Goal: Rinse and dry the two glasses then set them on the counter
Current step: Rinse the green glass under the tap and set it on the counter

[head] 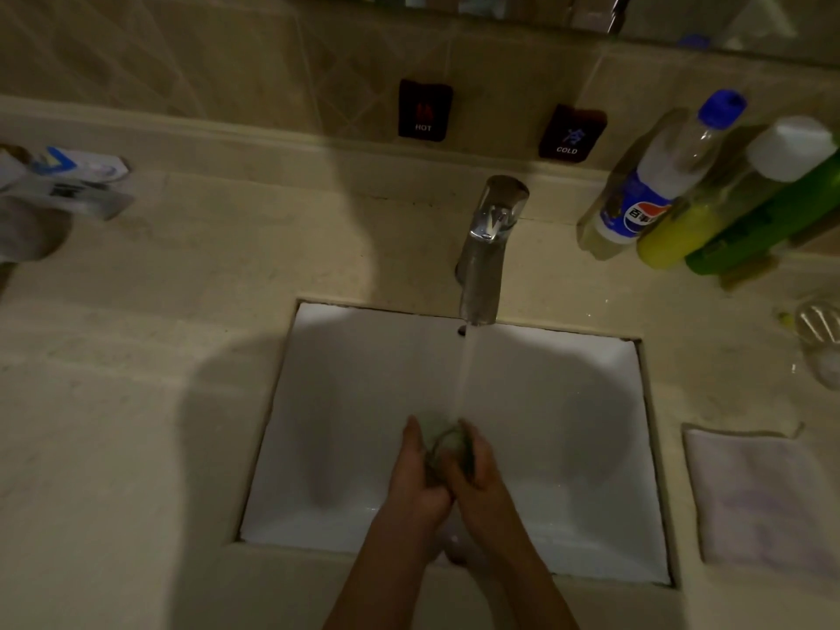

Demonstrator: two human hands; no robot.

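Dim beige stone counter (pixel 113 447) surrounds a white rectangular sink (pixel 354 379), seen from above; nearest the viewer, two bare forearms reach into the basin, where the left hand (pixel 416 475) and right hand (pixel 482 479) are both wrapped around one clear glass (pixel 447 441) held under the running water (pixel 466 370). A folded white towel (pixel 763 497) lies on the counter right of the sink. Farther back stand the chrome faucet (pixel 488 247), several bottles (pixel 682 188) at right, and hot and cold wall labels (pixel 425 110).
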